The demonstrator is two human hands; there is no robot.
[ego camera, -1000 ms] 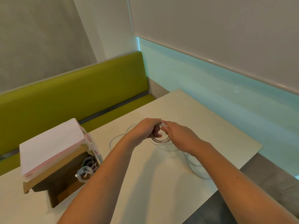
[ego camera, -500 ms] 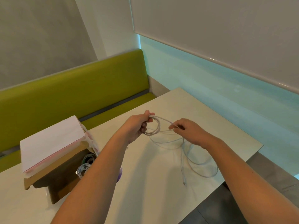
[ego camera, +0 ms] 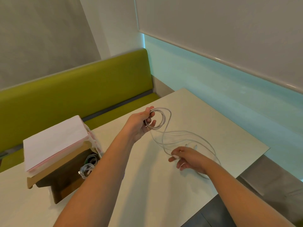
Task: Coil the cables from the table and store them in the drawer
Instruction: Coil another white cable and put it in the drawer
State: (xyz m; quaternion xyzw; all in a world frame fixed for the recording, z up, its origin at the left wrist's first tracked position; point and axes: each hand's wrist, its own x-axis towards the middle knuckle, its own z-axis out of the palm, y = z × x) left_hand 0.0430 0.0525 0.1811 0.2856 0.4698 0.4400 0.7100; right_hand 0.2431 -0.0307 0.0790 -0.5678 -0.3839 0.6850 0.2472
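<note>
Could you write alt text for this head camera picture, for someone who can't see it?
A left hand holds up a small coil of white cable while the right hand pinches its loose length on a pale table. An open cardboard drawer holds coiled cables.

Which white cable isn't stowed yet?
The white cable held by both hands, partly coiled in the left hand; the other coils already lie in the open drawer.

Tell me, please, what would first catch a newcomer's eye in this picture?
Probably the white cable: the left hand holds its coiled part above the table, while the right hand pinches a loose strand nearer the table's edge. Next, the open cardboard drawer at left, with coiled cables inside.
</note>
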